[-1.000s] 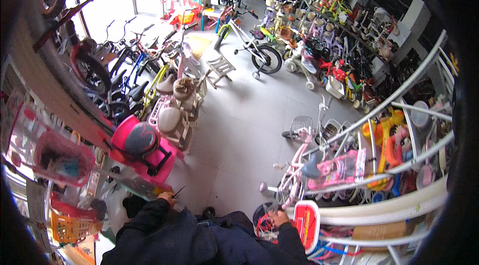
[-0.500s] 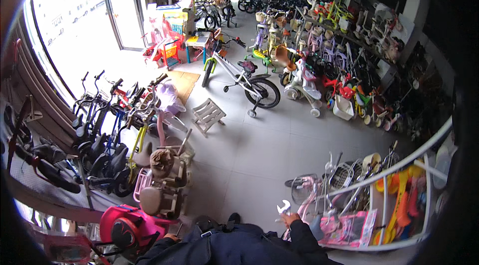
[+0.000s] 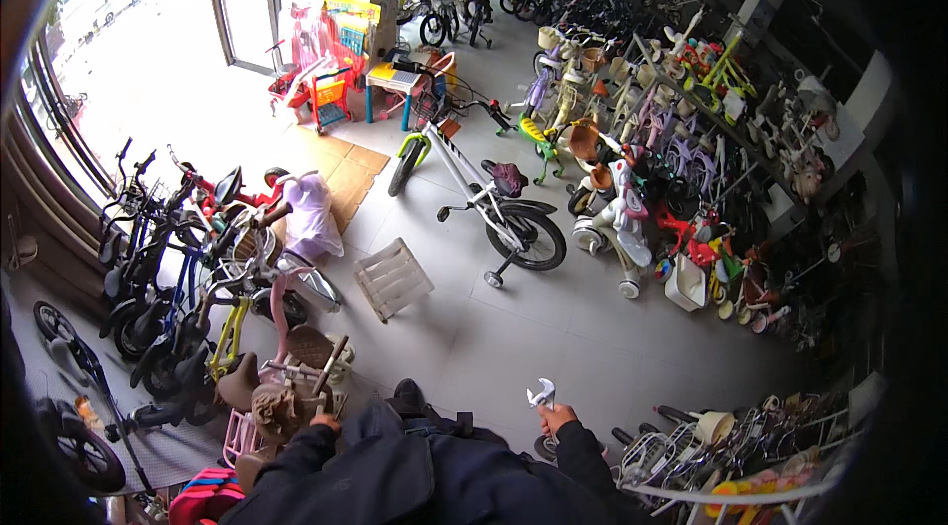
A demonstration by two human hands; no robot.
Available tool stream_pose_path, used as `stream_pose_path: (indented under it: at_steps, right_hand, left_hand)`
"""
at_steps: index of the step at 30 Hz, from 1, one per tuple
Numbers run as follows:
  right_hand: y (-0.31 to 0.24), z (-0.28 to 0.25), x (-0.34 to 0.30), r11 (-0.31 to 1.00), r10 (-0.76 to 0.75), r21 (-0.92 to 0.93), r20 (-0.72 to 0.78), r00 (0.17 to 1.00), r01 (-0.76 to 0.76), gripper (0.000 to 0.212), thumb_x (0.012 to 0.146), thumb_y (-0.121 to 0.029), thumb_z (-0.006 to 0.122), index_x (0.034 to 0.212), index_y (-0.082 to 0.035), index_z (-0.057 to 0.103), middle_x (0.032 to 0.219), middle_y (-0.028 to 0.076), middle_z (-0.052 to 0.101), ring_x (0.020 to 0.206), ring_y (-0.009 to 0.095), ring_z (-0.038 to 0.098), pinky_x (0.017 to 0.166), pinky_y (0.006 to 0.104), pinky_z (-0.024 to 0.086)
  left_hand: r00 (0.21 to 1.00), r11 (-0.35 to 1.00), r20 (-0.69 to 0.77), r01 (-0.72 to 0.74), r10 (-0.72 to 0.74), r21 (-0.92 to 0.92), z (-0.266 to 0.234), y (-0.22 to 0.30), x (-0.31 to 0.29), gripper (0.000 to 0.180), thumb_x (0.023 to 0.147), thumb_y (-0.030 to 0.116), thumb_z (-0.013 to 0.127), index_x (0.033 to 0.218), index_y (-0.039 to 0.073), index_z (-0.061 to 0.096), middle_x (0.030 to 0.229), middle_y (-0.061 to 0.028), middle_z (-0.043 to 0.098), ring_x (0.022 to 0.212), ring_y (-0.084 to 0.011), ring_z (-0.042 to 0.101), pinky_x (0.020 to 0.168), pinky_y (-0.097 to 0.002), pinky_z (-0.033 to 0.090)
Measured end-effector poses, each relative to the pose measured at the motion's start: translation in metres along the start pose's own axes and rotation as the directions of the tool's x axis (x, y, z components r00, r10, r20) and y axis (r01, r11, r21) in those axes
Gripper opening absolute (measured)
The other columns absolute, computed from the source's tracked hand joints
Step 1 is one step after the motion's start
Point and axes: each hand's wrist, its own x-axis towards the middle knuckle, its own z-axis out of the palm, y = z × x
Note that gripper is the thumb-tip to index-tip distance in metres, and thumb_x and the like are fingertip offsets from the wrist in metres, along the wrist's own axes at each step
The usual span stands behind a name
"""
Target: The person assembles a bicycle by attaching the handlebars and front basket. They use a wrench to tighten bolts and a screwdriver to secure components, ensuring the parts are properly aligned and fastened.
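My right hand (image 3: 557, 417) is closed around the handle of a silver adjustable wrench (image 3: 541, 393), its jaws pointing up and away from me. My left hand (image 3: 324, 421) is low on the left, its fingers curled; a thin piece seems to stick out of it, too small to name. Close by that hand stand a brown-seated child's ride-on (image 3: 281, 408) and its brown handle. Farther out on the floor, a white child's bicycle (image 3: 464, 169) with a black saddle and a training wheel stands beside a small pale slatted stool (image 3: 394, 279).
Bicycles (image 3: 178, 308) crowd the left, with a purple-white plastic bag (image 3: 312, 219) behind them. Flattened cardboard (image 3: 351, 174) lies near the doorway. Children's tricycles and ride-ons (image 3: 632, 209) line the right. A curved white rack rail (image 3: 731, 498) with small bikes is at the lower right.
The view has shifted as I moved forward; the white bicycle and stool appear nearer. The wrench stays in my right hand. My left hand has risen beside the brown ride-on.
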Motion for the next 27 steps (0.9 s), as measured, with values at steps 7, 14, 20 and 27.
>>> stream_pose_path:
  at_steps: [7,14,20,27]
  right_hand:
    - [-0.086,-0.050,0.078,0.994,0.089,0.062,-0.058,0.994,-0.085,0.033,0.093,-0.035,0.068,0.082,-0.006,0.060,0.065,0.005,0.060,0.051,0.016,0.059,0.047,0.0324,0.050]
    - [-0.229,-0.110,0.253,0.999,0.033,0.008,-0.031,0.999,-0.032,0.033,0.092,-0.033,0.069,0.081,-0.003,0.057,0.063,0.006,0.059,0.047,0.016,0.056,0.044,0.0329,0.048]
    - [-0.433,-0.135,0.360,0.961,-0.193,-0.187,0.064,0.979,0.202,0.037,0.089,-0.038,0.069,0.078,-0.004,0.060,0.057,0.005,0.057,0.043,0.018,0.055,0.042,0.0334,0.045]
    - [-0.570,-0.116,0.395,0.921,-0.344,-0.091,0.265,0.901,0.378,0.037,0.093,-0.037,0.067,0.080,-0.005,0.057,0.064,0.004,0.059,0.047,0.014,0.055,0.044,0.0311,0.046]
  left_hand:
    - [0.992,0.713,0.058,0.124,-0.116,-0.691,-0.201,0.182,0.096,0.027,0.089,0.025,0.068,0.097,-0.001,0.069,0.077,-0.0141,0.072,0.067,-0.0241,0.072,0.062,-0.0381,0.059]
    - [0.980,0.835,-0.166,0.002,-0.111,-0.550,-0.246,0.274,0.160,0.025,0.085,0.024,0.068,0.092,0.000,0.071,0.069,-0.0098,0.070,0.060,-0.0199,0.069,0.057,-0.0362,0.055]
    - [0.930,0.587,-0.302,-0.126,-0.212,-0.800,-0.274,0.338,0.203,0.018,0.086,0.020,0.067,0.088,0.002,0.069,0.067,-0.0031,0.064,0.061,-0.0134,0.061,0.059,-0.0311,0.049]
    - [0.832,0.697,-0.544,-0.325,-0.111,-0.639,-0.342,0.412,0.239,0.020,0.086,0.021,0.070,0.088,0.002,0.067,0.070,-0.0085,0.065,0.064,-0.0191,0.061,0.063,-0.0344,0.049]
